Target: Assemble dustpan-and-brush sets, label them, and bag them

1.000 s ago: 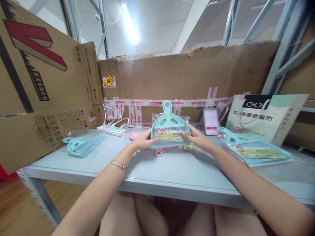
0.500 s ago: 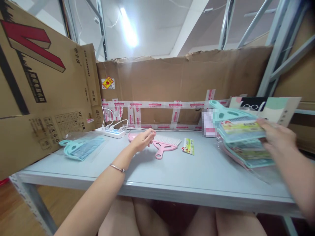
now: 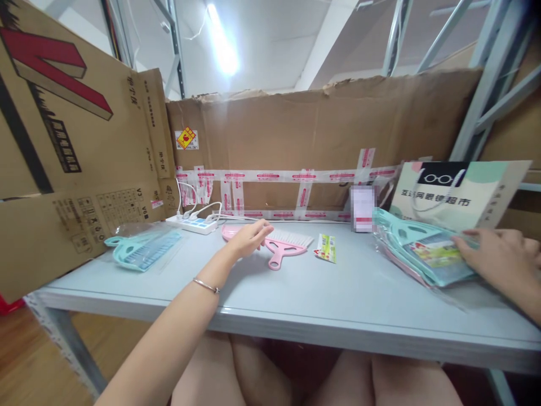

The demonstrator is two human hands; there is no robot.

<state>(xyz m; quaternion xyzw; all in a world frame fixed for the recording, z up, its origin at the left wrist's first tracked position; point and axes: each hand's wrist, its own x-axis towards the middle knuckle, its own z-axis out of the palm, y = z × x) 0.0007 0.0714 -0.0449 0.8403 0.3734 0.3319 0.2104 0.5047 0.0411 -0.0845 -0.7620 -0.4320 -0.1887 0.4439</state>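
The two hands are spread wide over the worktop (image 3: 355,307), one near the middle, one at the far right. The right hand (image 3: 505,259) grasps the upper teal dustpan set (image 3: 439,251) at its broad outer edge, thumb over the printed card and the other fingers partly lost behind the edge. The set's long axis runs aslant: its handle points away to the left, towards a phone (image 3: 362,210), while the wide end comes nearer the person and meets the right hand. It rests on a stack of wrapped sets, with a pink edge showing below, in front of a paper bag (image 3: 443,194).

The left hand (image 3: 252,235) is loosely bent and unclenched, with nothing seen in its grasp; whether its fingertips touch anything, I cannot tell. It is much the nearer to the pink brush (image 3: 281,251), which lies just to its right, the handle pointing towards the person and the pale bristles facing away, the head running crosswise. A pink dustpan (image 3: 229,232) shows beyond the left wrist, partly hidden. A loose label card (image 3: 325,248) lies just right of the bristles, between the hands. Another teal set (image 3: 146,251), bagged, lies well left of the left hand.
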